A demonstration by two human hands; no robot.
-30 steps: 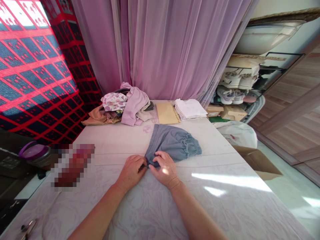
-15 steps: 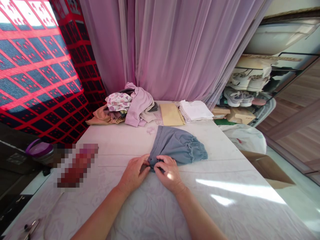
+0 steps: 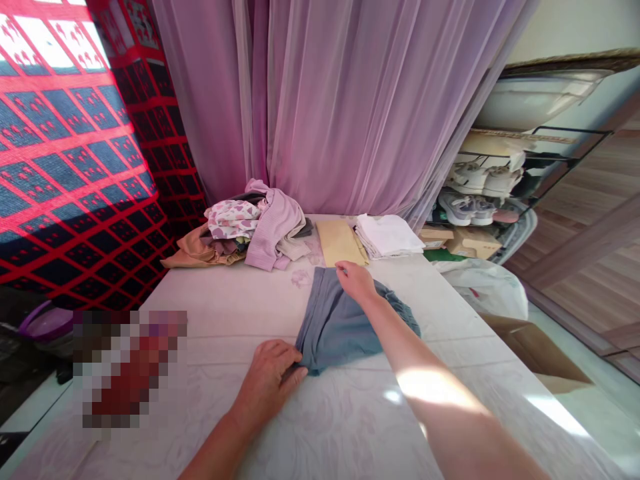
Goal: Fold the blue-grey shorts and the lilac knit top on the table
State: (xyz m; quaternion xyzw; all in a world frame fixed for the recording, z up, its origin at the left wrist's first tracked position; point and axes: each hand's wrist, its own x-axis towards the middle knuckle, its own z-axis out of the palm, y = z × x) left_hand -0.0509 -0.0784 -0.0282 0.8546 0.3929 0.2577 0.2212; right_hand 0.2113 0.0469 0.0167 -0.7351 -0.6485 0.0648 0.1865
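Blue-grey shorts (image 3: 333,327) lie folded flat on the table, the waistband on the left and a gathered, ruffled cuff on the right. My left hand (image 3: 274,373) rests at the near left corner of the waistband, its fingers and thumb closed on the fabric edge. Across the cloth reaches my right arm, and my right hand (image 3: 356,280) is at the far edge near the waistband, fingers pinched together on the fabric. Part of the cuff is hidden behind my right forearm.
A pile of clothes (image 3: 255,227) sits at the back left. Beside it are a folded yellow cloth (image 3: 340,241) and a stack of white cloths (image 3: 387,235). Right of the table stand a cardboard box (image 3: 535,347) and a shoe rack (image 3: 555,157). A blurred patch covers something at left.
My right hand has moved from the near corner of the shorts to their far edge. The left hand stays at the near corner. The camera view has shifted slightly.
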